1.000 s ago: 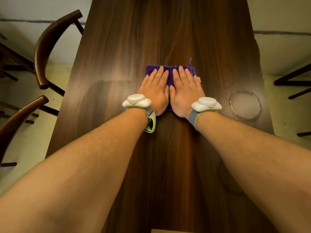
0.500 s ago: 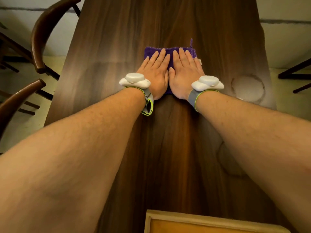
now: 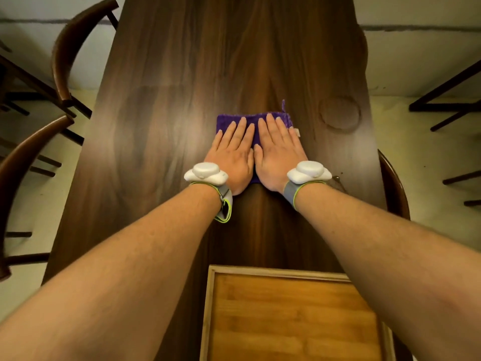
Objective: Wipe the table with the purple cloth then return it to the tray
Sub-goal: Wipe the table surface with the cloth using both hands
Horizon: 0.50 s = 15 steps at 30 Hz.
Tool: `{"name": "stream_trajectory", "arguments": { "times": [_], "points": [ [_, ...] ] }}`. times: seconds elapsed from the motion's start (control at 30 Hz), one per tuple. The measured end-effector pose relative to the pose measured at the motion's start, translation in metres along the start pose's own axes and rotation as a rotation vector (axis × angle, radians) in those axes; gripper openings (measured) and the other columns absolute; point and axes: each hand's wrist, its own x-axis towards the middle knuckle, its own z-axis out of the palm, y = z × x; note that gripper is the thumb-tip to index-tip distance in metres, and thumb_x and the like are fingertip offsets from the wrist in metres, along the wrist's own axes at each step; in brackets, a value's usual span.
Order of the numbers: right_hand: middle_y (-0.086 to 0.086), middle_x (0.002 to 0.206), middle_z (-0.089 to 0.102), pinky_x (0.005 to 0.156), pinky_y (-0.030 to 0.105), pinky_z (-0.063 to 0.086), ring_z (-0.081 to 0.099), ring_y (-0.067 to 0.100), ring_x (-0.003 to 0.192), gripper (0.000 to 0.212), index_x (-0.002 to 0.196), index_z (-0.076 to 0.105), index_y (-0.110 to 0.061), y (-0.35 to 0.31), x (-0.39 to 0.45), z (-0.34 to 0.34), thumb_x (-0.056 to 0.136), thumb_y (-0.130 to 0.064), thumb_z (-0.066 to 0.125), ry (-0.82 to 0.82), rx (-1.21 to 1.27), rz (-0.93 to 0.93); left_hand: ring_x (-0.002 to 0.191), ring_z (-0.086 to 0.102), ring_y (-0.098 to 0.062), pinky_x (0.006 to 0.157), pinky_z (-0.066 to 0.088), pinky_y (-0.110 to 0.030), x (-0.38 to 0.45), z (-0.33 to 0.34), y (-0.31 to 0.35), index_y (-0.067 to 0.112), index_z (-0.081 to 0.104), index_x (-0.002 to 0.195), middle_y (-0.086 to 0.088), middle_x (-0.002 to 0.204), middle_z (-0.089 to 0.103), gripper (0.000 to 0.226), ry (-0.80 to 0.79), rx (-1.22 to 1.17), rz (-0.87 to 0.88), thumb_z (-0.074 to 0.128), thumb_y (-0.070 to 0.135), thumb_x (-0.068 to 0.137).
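A folded purple cloth [image 3: 226, 123] lies flat on the middle of the dark wooden table [image 3: 156, 126]. Both of my hands press down on it side by side, palms flat and fingers straight. My left hand [image 3: 233, 155] covers its left half, my right hand [image 3: 277, 152] its right half. Only the far edge, the left corner and a small loop of the cloth show. A light wooden tray [image 3: 273, 270] sits close to me at the bottom, with nothing in it. My right forearm crosses over the tray's right side.
A faint round ring or clear disc [image 3: 339, 113] is on the table to the right of the cloth. Two curved chair backs [image 3: 62, 61] [image 3: 23, 157] stand along the left edge, and another chair [image 3: 393, 183] along the right edge.
My hands have slid the cloth back toward me, past the round ring. The view has tilted down, bringing the tray into sight.
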Motion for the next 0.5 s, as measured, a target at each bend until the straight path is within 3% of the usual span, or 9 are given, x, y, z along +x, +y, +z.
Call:
{"name": "stream_trajectory", "arguments": {
  "times": [0.5],
  "points": [
    [0.003,0.162,0.009,0.116,0.035,-0.005,0.004,0.019,0.147,0.061,0.152,0.008,-0.019,0.021,-0.104,0.008,0.096,-0.04,0.014,-0.027,0.009,0.064,0.146,-0.002,-0.022,0.115,-0.005,-0.039,-0.074,0.016,0.055,0.02,0.0,0.15,-0.004,0.16,-0.001,0.058,-0.062,0.045,0.115,0.011,0.04,0.096]
  ]
}}
